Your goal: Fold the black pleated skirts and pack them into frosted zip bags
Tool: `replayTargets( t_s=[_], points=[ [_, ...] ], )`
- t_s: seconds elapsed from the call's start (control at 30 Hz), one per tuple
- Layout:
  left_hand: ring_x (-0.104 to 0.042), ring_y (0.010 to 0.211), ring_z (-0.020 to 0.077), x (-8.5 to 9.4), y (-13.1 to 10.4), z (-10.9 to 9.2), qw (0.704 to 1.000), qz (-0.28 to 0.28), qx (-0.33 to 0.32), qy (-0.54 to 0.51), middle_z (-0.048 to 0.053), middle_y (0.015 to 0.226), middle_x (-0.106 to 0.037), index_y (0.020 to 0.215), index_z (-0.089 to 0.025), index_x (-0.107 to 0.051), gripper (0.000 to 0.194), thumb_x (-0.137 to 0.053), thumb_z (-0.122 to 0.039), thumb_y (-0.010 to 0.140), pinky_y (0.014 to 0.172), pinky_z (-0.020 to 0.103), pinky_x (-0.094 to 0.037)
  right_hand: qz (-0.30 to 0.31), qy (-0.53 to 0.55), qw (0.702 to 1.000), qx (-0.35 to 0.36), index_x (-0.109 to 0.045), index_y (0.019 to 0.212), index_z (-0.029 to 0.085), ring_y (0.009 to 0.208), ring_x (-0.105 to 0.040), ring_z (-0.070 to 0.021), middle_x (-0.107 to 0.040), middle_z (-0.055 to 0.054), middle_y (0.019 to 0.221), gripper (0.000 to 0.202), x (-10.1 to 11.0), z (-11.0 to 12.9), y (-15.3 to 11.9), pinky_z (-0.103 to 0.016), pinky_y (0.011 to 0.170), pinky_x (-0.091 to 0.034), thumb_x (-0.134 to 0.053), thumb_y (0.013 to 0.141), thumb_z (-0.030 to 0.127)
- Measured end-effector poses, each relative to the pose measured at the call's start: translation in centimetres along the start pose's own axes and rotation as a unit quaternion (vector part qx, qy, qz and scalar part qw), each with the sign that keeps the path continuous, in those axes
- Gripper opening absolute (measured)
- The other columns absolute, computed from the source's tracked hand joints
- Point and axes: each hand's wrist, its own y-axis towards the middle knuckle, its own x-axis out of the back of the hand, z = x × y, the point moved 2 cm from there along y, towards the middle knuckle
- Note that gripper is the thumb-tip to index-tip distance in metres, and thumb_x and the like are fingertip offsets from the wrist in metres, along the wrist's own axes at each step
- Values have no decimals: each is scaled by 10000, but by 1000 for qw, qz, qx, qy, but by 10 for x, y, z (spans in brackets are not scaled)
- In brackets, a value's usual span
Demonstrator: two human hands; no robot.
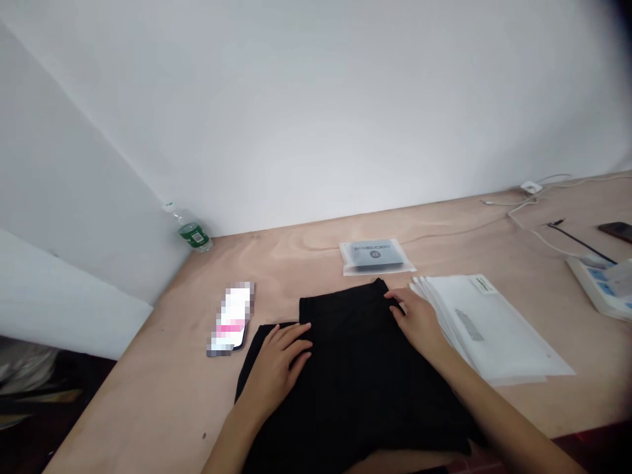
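Observation:
A black cloth garment (345, 382) lies spread on the table in front of me, with a raised band along its far edge. Its exact kind is not clear. My left hand (281, 362) rests flat on its left part, fingers apart, beside a step in the far edge. At the far right corner, my right hand (415, 322) touches the garment's edge with its fingers slightly bent and apart. Just right of that hand lies a stack of white translucent plastic bags (484, 329), partly behind my forearm.
A small printed packet (378, 257) lies beyond the garment. On the left are a lit phone (232, 319) and a green-labelled bottle (195, 234) by the wall. A power strip (602, 286), white cables (518, 220) and a dark phone (617, 230) occupy the right side.

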Motion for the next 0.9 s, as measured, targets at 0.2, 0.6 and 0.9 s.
replayTargets(
  t_s=[0.2,0.6,0.9],
  points=[
    [-426,1233,245,19,-26,-15,999,31,-3,42,24,1302,-518,1087,-294,-580,254,-511,-302,843,1013,541,-326,19,-73,993,86,-647,886,238,997,-517,-261,-596,-75,1035,144,24,16,-19,-460,891,-384,-550,780,230],
    [-508,1162,256,44,-117,14,995,87,39,-22,-25,1128,-646,739,-323,-669,70,-621,-272,743,959,522,-401,307,-100,939,118,-597,796,239,997,-561,-204,-595,-36,1097,203,90,20,-95,-355,843,-442,-498,692,95],
    [-633,932,260,59,-72,28,896,-95,351,-255,42,933,-695,882,-228,-647,313,-590,-495,727,719,348,-549,114,73,985,-110,-571,909,233,782,-589,-207,-631,-33,836,209,57,2,-47,-327,684,-455,-460,816,384]
  ],
)
